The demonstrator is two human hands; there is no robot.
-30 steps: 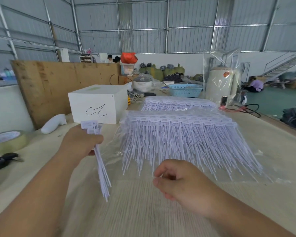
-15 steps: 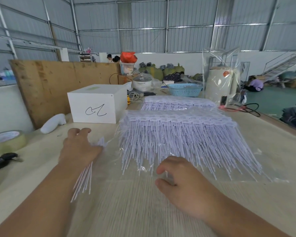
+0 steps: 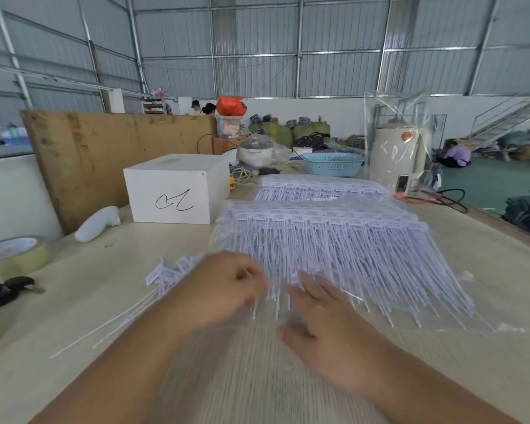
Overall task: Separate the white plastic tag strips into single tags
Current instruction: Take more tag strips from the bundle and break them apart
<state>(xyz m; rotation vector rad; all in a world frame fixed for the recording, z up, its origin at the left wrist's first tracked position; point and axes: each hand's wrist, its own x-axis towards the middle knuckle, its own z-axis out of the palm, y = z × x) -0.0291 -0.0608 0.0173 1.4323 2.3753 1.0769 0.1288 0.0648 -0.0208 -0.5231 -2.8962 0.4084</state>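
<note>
Hands at tag stack [image 3: 334,249] edge — left hand [image 3: 224,289] blurred, grip unclear; right hand [image 3: 322,325] open, fingers [image 3: 311,284] touching tails — loose tags [image 3: 166,275] lie left.

I have only one view, the head camera, so nothing is shared with a second view. It sits above the near edge of the bench [image 3: 487,270] and looks forward and down along it. The lens is wide, so the roof beams bend at the edges. Both forearms enter from the bottom; the left hand [image 3: 224,289] and the right hand [image 3: 322,325] are very near the lens and blurred. The tag strips [image 3: 334,246] lie in the middle of the picture, just behind the hands. Beyond the bench I see far into the hall.
</note>
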